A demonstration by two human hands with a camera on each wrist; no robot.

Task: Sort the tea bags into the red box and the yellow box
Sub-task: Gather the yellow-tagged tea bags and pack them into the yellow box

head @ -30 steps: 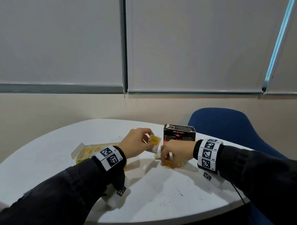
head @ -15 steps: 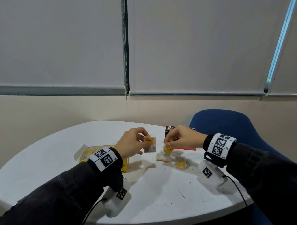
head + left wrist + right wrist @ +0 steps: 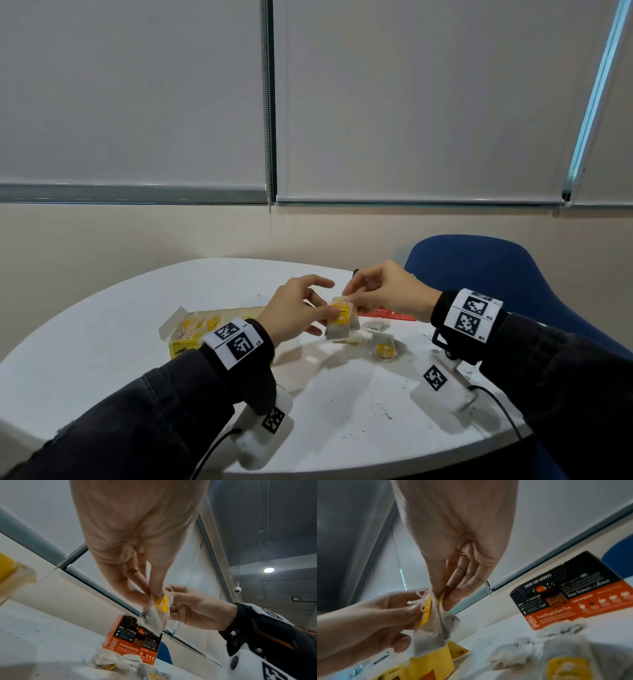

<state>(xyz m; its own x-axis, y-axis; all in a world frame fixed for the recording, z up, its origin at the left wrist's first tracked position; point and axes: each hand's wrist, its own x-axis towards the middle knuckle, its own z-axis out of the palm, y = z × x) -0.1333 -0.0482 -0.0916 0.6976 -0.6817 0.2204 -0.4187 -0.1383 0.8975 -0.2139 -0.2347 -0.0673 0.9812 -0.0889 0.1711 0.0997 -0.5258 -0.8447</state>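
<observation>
Above the middle of the round white table (image 3: 102, 329), the left hand (image 3: 294, 308) and right hand (image 3: 390, 294) meet on a yellow-tagged paper tea bag (image 3: 340, 320) — left hand on its left, right hand on its right. The open yellow cardboard box (image 3: 191, 325) lies to the left, behind the left wrist. The red-and-black cardboard box (image 3: 135, 638) stands behind the hands. Loose paper tea bags (image 3: 385, 347) lie on the table below and right of the held one. The blue upholstered chair (image 3: 496, 270) stands beyond the table's right side.

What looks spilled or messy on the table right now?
Dark specks, probably loose tea, are scattered on the white table in front of the loose tea bags, mostly around. Both hands, left and right, pinch bags with tangled strings.
</observation>
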